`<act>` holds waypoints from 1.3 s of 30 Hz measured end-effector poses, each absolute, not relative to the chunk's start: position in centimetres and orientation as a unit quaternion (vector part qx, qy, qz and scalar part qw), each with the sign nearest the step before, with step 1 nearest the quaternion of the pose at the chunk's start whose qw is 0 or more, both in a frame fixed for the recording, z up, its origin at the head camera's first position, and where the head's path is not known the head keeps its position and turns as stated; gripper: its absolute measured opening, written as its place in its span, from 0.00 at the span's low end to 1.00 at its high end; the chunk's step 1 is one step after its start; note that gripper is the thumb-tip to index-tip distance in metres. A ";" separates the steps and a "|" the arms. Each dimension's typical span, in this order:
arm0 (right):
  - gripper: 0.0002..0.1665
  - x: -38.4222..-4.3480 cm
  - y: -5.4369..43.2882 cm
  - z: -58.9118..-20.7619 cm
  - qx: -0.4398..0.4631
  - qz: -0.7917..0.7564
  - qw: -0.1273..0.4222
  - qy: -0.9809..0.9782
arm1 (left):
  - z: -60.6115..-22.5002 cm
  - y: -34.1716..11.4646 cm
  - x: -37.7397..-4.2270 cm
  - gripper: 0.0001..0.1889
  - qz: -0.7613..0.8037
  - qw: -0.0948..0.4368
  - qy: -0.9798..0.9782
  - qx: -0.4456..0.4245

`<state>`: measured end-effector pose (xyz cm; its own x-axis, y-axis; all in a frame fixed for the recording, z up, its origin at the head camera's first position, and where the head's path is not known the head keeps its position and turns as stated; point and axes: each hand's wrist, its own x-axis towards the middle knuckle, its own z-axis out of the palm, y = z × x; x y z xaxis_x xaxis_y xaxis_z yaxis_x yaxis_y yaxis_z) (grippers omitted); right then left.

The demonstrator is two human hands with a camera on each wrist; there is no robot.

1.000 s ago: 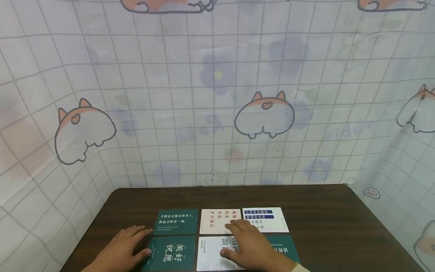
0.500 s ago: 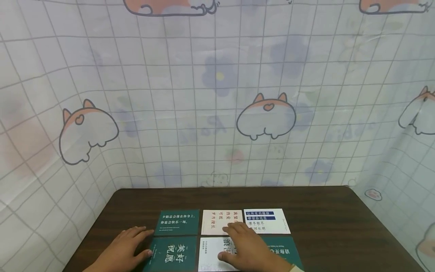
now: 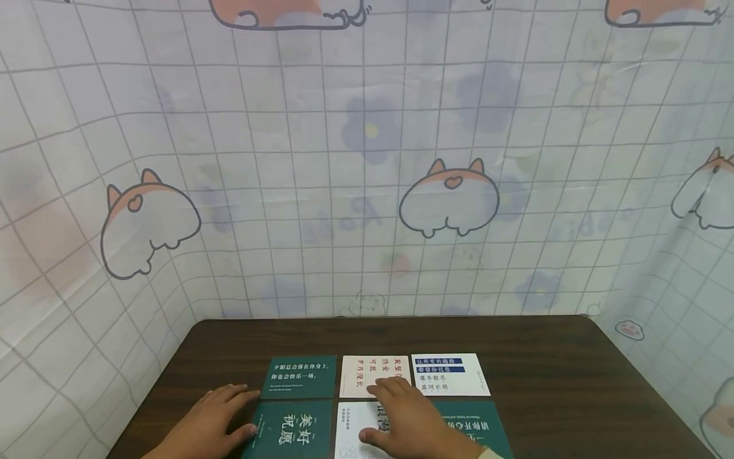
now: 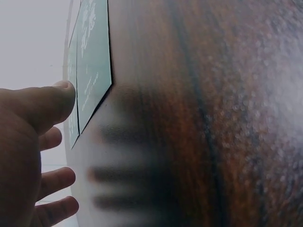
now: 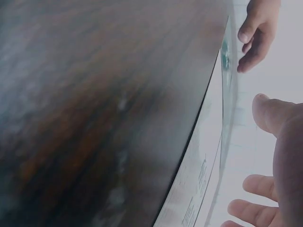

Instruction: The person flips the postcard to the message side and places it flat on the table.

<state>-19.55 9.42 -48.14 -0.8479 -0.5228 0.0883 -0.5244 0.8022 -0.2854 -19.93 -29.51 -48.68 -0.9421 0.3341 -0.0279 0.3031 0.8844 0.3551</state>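
Observation:
Several printed cards lie in two rows. My left hand (image 3: 208, 422) hovers at their left side, fingers spread, its thumb at the left edge of a green card (image 3: 306, 433) in the front row. Behind that is another green card (image 3: 304, 389). My right hand (image 3: 414, 422) holds nothing, its fingers extended over a white card (image 3: 352, 421) and the near edge of a cream card (image 3: 358, 376). Its palm and wrist partly hide a green card (image 3: 487, 417) at front right. In the right wrist view a gap shows between the right hand (image 5: 293, 151) and the cards.
A white card with blue bands (image 3: 470, 376) lies at the back right of the group. The dark wood-grain table (image 3: 562, 389) extends beyond the cards on both sides. A white grid-patterned cloth (image 3: 298, 146) with corgi drawings hangs behind and at the sides.
My right hand has drifted left over the front cards, uncovering more of the front-right green card and the blue-banded card. My left hand stays beside the cards. The head view has shifted slightly.

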 end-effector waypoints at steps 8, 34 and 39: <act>0.44 -19.8 8.8 -48.6 0.283 0.156 0.007 -0.946 | -48.8 -29.7 -20.0 0.35 0.177 0.050 0.968 0.170; 0.43 -19.7 6.7 -48.7 0.292 0.138 0.008 -0.946 | -48.9 -29.5 -20.3 0.33 0.182 0.070 0.968 0.161; 0.44 -19.8 6.3 -48.7 0.294 0.138 0.003 -0.946 | -48.9 -29.5 -20.3 0.34 0.186 0.076 0.967 0.156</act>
<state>-19.85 6.31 -48.67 -0.8272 -0.5553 0.0861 -0.5568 0.7894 -0.2586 -20.35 -29.48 -48.92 -0.9398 0.3301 -0.0885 0.2735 0.8818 0.3842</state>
